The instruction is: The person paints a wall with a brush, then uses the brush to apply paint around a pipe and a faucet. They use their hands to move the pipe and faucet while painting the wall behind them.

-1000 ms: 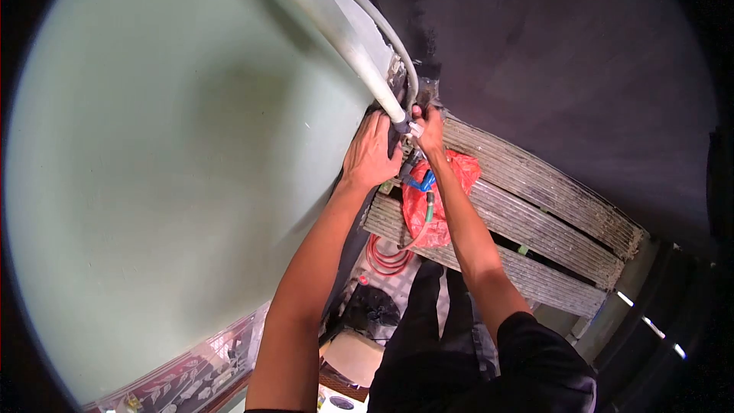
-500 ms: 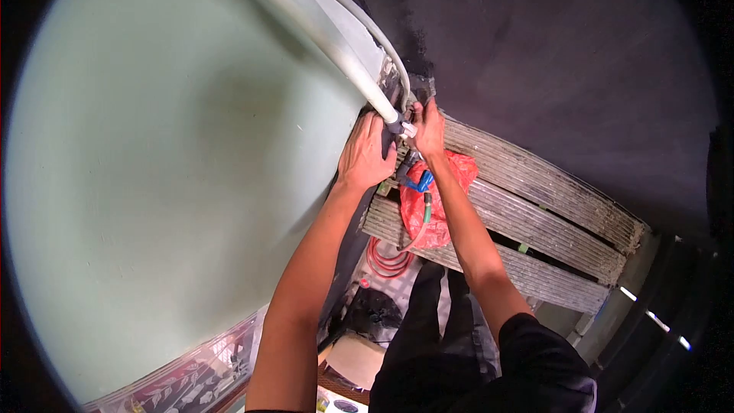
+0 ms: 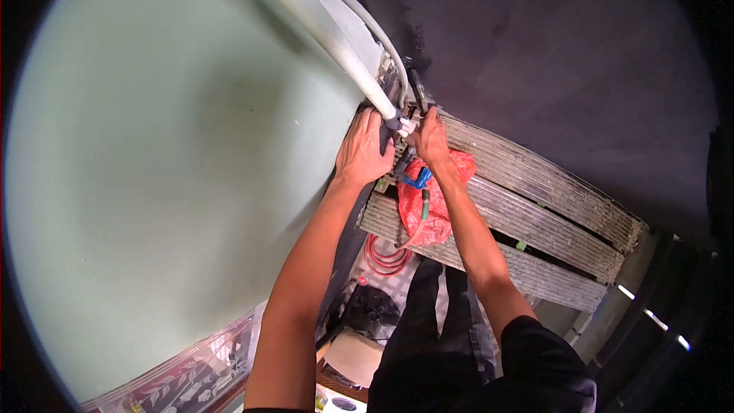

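Observation:
A white pipe (image 3: 336, 50) slants down from the top to a pale fitting (image 3: 407, 125) with a dark collar, between my two hands. My left hand (image 3: 362, 151) is curled at the left of the pipe's lower end, with something dark between thumb and fingers. My right hand (image 3: 432, 140) is closed just right of the fitting, knuckles up. A thin dark bar (image 3: 417, 88) stands out above its fingers; I cannot tell if it is held. Below the fitting are a dark elbow (image 3: 403, 164) and a blue valve handle (image 3: 420, 178), over a red plastic bag (image 3: 436, 218).
Weathered ridged slats (image 3: 527, 218) run right from the corner, below a dark wall (image 3: 550, 69). A pale green wall (image 3: 153, 145) fills the left. A grey cable (image 3: 367, 19) follows the pipe. A green hose connector (image 3: 425, 206) lies on the bag; a coiled red hose (image 3: 388, 264) is on the floor.
My right hand has shifted slightly down and its fingers have curled in. The thin dark bar now shows upright above it. My left hand stays at the pipe's end.

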Motion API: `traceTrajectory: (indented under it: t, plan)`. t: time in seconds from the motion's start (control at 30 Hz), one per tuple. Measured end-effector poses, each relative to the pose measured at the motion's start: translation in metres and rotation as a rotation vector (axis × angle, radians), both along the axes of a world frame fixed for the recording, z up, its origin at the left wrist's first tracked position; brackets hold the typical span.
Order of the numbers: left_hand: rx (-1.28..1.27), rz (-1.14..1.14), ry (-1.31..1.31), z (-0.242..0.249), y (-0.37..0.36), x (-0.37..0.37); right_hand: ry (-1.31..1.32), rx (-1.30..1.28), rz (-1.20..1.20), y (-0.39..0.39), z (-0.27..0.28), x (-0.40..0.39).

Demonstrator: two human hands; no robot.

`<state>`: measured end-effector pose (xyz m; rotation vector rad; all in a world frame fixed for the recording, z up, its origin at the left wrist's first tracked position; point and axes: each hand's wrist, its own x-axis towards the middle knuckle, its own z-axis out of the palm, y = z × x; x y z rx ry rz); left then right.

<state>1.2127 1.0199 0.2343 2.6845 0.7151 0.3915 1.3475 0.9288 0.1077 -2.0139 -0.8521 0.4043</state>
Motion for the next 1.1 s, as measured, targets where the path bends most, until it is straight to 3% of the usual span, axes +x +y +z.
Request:
traceTrajectory:
  t: [0.1, 0.23, 0.33, 0.37, 0.47, 0.5, 0.63, 0.87, 1.1]
  plan:
    - [0.015, -0.001, 0.008, 0.003, 0.007, 0.004, 0.046, -0.046, -0.011, -0.01, 0.049, 0.001]
    - [-0.019, 0.011, 0.03, 0.003, 0.002, 0.003, -0.108, 0.013, 0.038, -0.009, 0.108, 0.009]
    - [-0.03, 0.011, 0.038, 0.001, 0.002, 0.003, -0.252, -0.088, 0.004, 0.003, 0.037, 0.016]
    - [-0.033, 0.008, 0.037, 0.001, 0.003, 0.002, -0.32, -0.016, 0.024, 0.002, 0.002, 0.017]
    - [-0.012, -0.005, 0.023, 0.005, 0.004, 0.004, -0.247, -0.199, 0.103, -0.02, 0.026, 0.025]
    - [0.005, -0.003, 0.003, 0.0, 0.005, 0.003, -0.232, -0.072, 0.088, -0.025, 0.034, 0.024]
    - [-0.021, 0.001, 0.032, 0.004, 0.003, 0.003, -0.111, 0.016, 0.053, -0.032, 0.121, 0.015]
    - [0.009, 0.004, 0.04, 0.003, 0.001, 0.003, -0.233, -0.005, -0.025, -0.026, 0.073, 0.027]
    - [0.013, 0.0, 0.031, 0.004, 0.002, 0.003, -0.104, 0.072, -0.035, -0.027, 0.15, 0.024]
